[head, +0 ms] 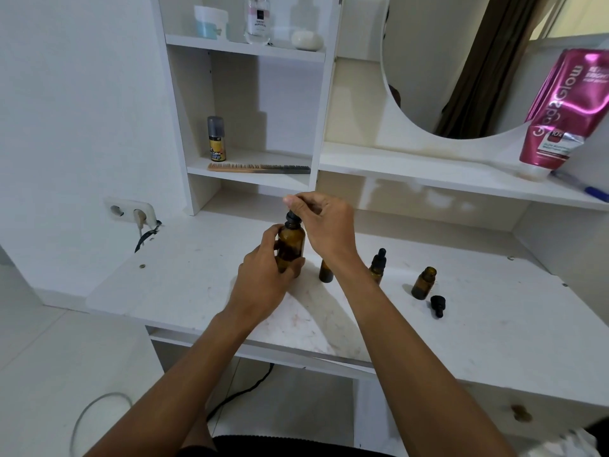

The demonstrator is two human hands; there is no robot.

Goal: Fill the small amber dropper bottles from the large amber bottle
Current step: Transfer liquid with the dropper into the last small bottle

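Centre frame on the desk, the left hand curls round the big bottle while the right hand pinches its black dropper top. I'd hold the dark amber glass upright and draw the top out straight. To its right, the open small bottle stands by its loose cap.

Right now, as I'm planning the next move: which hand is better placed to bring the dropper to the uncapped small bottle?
Right. The right hand pinches the dropper atop the large bottle, and the uncapped small bottle stands to its right. The left hand grips the large bottle, steadying it.
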